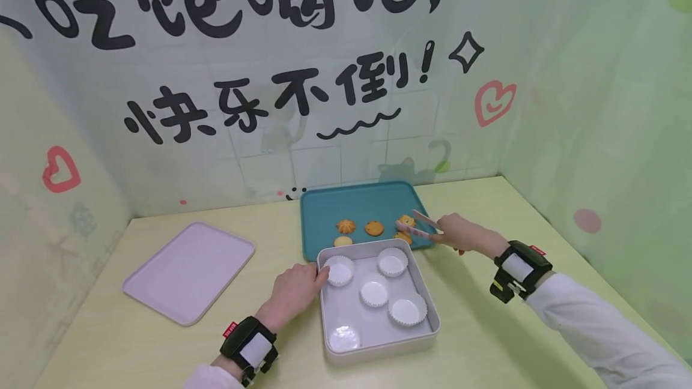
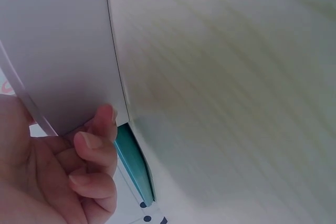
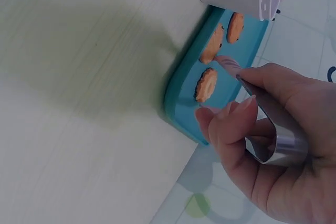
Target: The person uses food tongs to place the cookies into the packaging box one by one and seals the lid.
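My left hand (image 1: pixel 294 290) grips the far left corner of a pale square box (image 1: pixel 381 346), thumb over the rim and fingers against the outer wall (image 2: pixel 58 40). Inside the box are several white fluted paper cups (image 1: pixel 374 293). My right hand (image 1: pixel 466 234) holds metal tongs (image 3: pixel 289 145) with pinkish tips. The tongs are spread, their tips around a flower-shaped cookie (image 3: pixel 206 85) on the teal tray (image 1: pixel 357 200). Whether the tips touch that cookie is unclear. Nearby on the tray lie a round cookie (image 1: pixel 374 228), a star-shaped cookie (image 1: pixel 346 226) and a pale cookie (image 1: pixel 343 241).
The box's far edge overlaps the tray's near side in the head view. A flat lilac tray (image 1: pixel 189 272) lies on the left of the wooden table (image 1: pixel 486 329). A printed wall sheet (image 1: pixel 319 167) stands behind the table.
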A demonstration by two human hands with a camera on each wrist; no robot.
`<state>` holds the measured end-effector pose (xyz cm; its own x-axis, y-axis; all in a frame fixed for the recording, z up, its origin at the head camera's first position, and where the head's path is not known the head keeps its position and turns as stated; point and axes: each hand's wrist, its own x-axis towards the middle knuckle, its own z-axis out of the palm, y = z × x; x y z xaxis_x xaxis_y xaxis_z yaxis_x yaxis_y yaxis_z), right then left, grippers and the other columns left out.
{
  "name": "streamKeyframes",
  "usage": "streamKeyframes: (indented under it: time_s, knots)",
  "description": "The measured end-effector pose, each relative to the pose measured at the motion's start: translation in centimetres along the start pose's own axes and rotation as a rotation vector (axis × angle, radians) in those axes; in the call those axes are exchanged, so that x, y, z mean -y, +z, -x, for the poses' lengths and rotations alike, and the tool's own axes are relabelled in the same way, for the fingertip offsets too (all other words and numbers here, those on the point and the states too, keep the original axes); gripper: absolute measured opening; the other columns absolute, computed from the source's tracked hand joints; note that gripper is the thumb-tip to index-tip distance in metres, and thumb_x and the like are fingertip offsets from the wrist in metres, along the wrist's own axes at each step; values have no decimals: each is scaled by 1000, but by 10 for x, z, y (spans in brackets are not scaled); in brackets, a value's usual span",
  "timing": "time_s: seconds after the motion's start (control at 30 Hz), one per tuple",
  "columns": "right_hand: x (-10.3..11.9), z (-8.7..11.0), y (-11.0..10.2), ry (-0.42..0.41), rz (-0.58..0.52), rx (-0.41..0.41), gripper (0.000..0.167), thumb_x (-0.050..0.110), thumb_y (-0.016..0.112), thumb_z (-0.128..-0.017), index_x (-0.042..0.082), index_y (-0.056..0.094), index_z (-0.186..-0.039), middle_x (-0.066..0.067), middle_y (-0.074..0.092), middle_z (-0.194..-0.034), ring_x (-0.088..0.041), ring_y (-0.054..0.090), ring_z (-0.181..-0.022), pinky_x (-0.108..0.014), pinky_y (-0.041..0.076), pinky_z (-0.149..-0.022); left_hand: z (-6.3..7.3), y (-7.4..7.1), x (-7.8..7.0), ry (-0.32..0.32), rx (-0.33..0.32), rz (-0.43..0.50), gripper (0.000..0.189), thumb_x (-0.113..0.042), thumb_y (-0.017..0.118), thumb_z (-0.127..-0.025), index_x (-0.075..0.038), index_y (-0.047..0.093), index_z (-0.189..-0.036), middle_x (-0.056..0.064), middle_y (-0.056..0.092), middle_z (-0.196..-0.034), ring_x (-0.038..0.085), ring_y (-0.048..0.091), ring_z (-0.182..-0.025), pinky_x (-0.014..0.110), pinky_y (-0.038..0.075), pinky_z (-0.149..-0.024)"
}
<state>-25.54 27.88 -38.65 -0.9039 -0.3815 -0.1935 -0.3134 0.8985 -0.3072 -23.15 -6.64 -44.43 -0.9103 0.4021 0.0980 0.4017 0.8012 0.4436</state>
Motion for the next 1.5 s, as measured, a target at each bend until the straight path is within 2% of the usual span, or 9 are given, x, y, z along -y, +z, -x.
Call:
streamKeyframes:
  time_s: [0.07, 0.1, 0.23, 0.3, 0.4, 0.77, 1.13, 1.33, 1.5]
  knots:
    - [4, -2, 1, -25, 34, 14, 63, 14, 55, -90, 5, 22, -142, -8, 46, -50, -16, 48, -35, -26, 41, -41, 2, 0, 1, -5, -3, 1, 37, -31, 42, -95, -11, 46, -64, 1, 38, -53, 15, 40, -46, 27, 30, -42]
    - [6, -4, 1, -14, 32, 15, 55, 14, 55, -91, 1, 30, -138, -8, 47, -51, -16, 48, -35, -26, 41, -41, 2, -1, 2, -7, -5, -1, 37, -31, 42, -95, -11, 46, -64, 1, 38, -53, 15, 41, -46, 28, 30, -42]
    - [10, -9, 2, 26, 13, 12, 25, 13, 52, -92, -8, 57, -104, -12, 52, -55, -14, 50, -35, -27, 43, -40, 5, -1, 5, -18, -13, -11, 37, -30, 42, -94, -11, 46, -63, 1, 39, -53, 16, 41, -47, 28, 31, -42]
    - [12, -12, 3, 50, 2, 10, 24, 14, 52, -92, -7, 59, -82, -14, 54, -56, -15, 51, -36, -27, 43, -40, 7, -1, 7, -22, -17, -15, 37, -30, 42, -94, -11, 46, -63, 1, 39, -53, 16, 41, -47, 29, 31, -42]
    - [13, -16, 4, 55, 4, 21, 25, 13, 52, -91, -5, 58, -76, -15, 55, -59, -14, 52, -36, -27, 44, -39, 9, -2, 9, -29, -20, -15, 37, -30, 43, -94, -11, 46, -63, 1, 40, -53, 16, 41, -47, 29, 32, -42]
    - [16, -25, 10, 58, -60, 28, 23, 12, 54, -91, -4, 57, -75, -17, 53, -61, -17, 53, -38, -27, 45, -42, 18, -2, 17, -49, -15, 7, 37, -32, 41, -95, -11, 45, -64, 1, 38, -53, 14, 40, -47, 28, 30, -42]
    - [20, -18, 4, -45, -104, -69, 19, 10, 52, -90, 2, 54, -73, -7, 48, -51, -15, 51, -37, -26, 44, -41, 21, -5, 20, -36, -30, 26, 36, -30, 42, -95, -11, 45, -64, 0, 36, -53, 14, 39, -46, 27, 30, -41]
    - [47, 10, -13, -124, -155, -80, 21, 11, 52, -91, 6, 47, -72, -3, 44, -54, -12, 51, -37, -27, 44, -43, 9, -1, 12, 16, -17, 12, 37, -30, 40, -95, -12, 45, -64, -2, 35, -52, 12, 39, -45, 26, 29, -40]
    - [80, 27, -8, -214, -227, -21, 19, 12, 55, -90, 8, 45, -75, 0, 40, -55, -10, 50, -37, -28, 45, -41, 2, 0, 9, 30, -24, 4, 38, -31, 37, -96, -11, 46, -64, -1, 36, -53, 14, 41, -46, 27, 31, -40]
